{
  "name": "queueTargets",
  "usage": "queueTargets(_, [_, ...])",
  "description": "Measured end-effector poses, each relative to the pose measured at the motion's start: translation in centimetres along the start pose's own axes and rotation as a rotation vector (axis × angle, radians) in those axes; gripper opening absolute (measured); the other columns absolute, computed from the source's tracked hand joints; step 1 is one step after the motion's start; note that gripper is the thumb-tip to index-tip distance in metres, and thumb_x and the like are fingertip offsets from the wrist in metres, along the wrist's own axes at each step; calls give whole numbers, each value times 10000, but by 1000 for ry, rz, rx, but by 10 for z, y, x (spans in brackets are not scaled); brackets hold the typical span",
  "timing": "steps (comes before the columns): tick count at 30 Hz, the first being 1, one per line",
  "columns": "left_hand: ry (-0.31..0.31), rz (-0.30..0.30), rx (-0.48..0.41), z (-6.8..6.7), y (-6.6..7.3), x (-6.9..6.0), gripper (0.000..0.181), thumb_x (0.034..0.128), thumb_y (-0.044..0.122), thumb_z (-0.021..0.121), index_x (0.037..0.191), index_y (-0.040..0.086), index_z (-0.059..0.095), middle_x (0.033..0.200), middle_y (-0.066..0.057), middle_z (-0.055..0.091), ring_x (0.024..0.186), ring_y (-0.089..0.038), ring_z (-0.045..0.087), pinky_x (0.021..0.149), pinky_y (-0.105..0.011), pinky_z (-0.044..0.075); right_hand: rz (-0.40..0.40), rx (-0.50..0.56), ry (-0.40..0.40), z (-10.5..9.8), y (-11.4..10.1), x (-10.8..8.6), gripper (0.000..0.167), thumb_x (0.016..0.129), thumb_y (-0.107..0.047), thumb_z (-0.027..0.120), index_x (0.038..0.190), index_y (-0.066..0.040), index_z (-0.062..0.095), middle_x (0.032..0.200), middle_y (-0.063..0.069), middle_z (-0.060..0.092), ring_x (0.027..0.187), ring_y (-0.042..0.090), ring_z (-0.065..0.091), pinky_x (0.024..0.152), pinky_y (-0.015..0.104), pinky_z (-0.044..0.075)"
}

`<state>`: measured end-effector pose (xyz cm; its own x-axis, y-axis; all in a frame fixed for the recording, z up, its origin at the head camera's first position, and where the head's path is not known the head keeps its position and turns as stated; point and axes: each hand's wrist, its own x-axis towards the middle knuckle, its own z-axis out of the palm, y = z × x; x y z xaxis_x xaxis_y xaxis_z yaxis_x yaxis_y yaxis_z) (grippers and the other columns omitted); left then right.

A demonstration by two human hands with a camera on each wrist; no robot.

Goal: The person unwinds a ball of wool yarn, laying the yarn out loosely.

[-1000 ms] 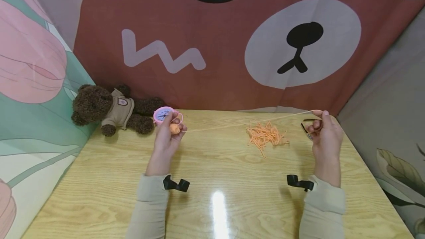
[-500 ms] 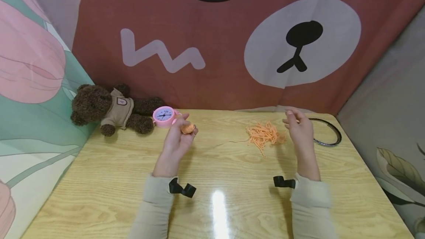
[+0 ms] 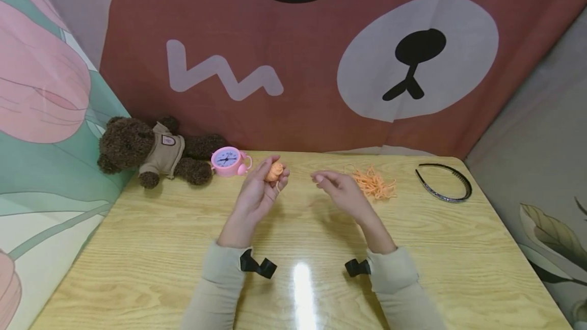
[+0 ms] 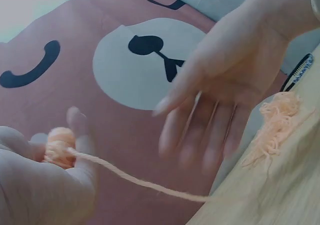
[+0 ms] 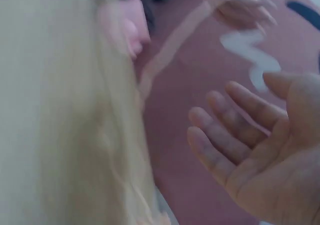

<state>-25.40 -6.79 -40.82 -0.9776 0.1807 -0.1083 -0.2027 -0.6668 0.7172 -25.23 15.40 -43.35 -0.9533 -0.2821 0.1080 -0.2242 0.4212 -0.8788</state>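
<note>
Orange yarn ball in the left hand, right hand loose at centre frame

And we look first for lettering: the brown teddy bear point(image 3: 126, 144) at left wears a shirt patch point(image 3: 168, 140) too small to read, and the pink alarm clock point(image 3: 227, 161) beside its feet shows dark hands, its numerals too fine to make out.

Now the action, mid-frame! The left hand point(image 3: 257, 195) has its grip around one ball of orange yarn point(image 3: 275, 171), just left of centre. The right hand point(image 3: 346, 195) hovers just right of centre, and here the wrist views deliver: both show its fingers loosely parted, a wide, relaxed grip. The left wrist view also picks out one strand point(image 4: 130, 177) running from the ball toward the lower right; the head view catches only a short loop near the fingers.

The count on the wooden surface point(image 3: 137, 269): one bear, one clock, one tangled orange heap point(image 3: 376, 183) right of centre, one dark headband point(image 3: 468, 189) farther right.
</note>
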Motion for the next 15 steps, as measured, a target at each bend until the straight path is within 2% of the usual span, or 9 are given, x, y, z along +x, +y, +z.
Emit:
queueTargets(3, [1, -10, -3, 2, -2, -2, 242, 1123, 252, 346, 1222, 88, 493, 902, 8, 605, 729, -54, 597, 614, -127, 486, -38, -40, -171, 26, -7, -1, 485, 1072, -431, 474, 1390, -90, 609, 1366, 114, 658, 1254, 296, 635, 1075, 470, 515])
queueTargets(5, [9, -11, -2, 3, -2, -3, 246, 1122, 269, 345, 1195, 101, 508, 890, 25, 581, 715, -54, 545, 595, -135, 442, -68, -39, -275, 39, -11, -2, 484, 1073, -421, 477, 1357, -60, 630, 1320, 122, 684, 1219, 292, 655, 1045, 440, 538])
queueTargets(6, [13, -11, -7, 3, -2, -3, 243, 1121, 269, 353, 1187, 101, 515, 886, 33, 571, 718, -54, 526, 596, -139, 427, -73, -25, -318, 44, -12, -2, 468, 1073, -408, 484, 1313, -46, 657, 1272, 132, 706, 1178, 297, 672, 1010, 424, 557])
queueTargets(8, [23, -11, -14, 4, -2, -4, 198, 1112, 245, 399, 1147, 104, 533, 879, 43, 556, 734, -57, 508, 609, -145, 416, -85, 7, -369, 49, -13, -3, 418, 1076, -365, 494, 1216, -30, 702, 1125, 162, 742, 1021, 318, 699, 850, 358, 592])
queueTargets(10, [22, -12, -7, 3, 0, -4, 113, 1091, 178, 456, 1138, 107, 529, 893, 38, 548, 773, -65, 511, 642, -150, 428, -89, 43, -370, 49, -13, -4, 384, 1079, -330, 496, 1102, -24, 727, 939, 195, 726, 854, 376, 661, 702, 307, 549])
queueTargets(12, [26, -12, 1, 3, 2, -4, 117, 1055, 84, 497, 1167, 110, 519, 930, 17, 540, 819, -78, 520, 687, -161, 451, -81, 86, -334, 43, -13, -5, 378, 1086, -315, 485, 1050, -25, 724, 829, 190, 672, 767, 401, 597, 640, 321, 512])
queueTargets(15, [23, 1, 27, 0, 5, -4, 236, 1024, 4, 504, 1241, 97, 487, 1000, -19, 546, 889, -100, 552, 781, -179, 500, -72, 143, -240, 31, -13, -5, 373, 1090, -315, 477, 1032, -38, 720, 752, 133, 611, 752, 412, 568, 684, 397, 537])
